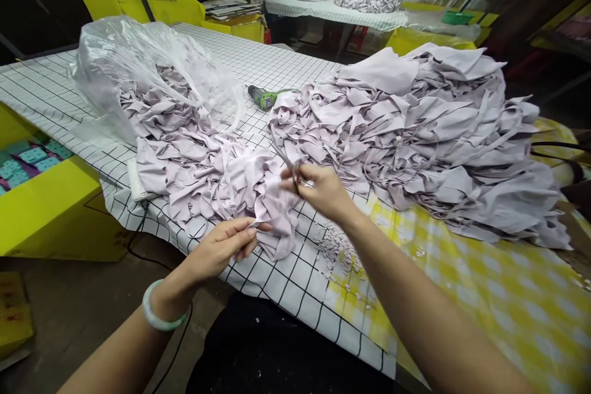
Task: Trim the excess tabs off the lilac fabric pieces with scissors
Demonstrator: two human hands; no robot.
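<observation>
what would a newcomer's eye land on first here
Probably the large heap of pale fabric pieces at the right of the table. At left, more fabric spills from a clear plastic bag. In the middle foreground, the left hand pinches fabric and the right hand holds what looks like scissors.

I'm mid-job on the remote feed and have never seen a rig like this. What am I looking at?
There is no machine here: these are a person's two bare hands, seen from a camera worn on the head, looking forward and down. The left hand pinches pale purple cloth. The right hand holds what look like scissors, though they are blurred. On the checked table cover lie a plastic bag spilling cloth, small scraps, and, at right, a large cloth pile.
</observation>
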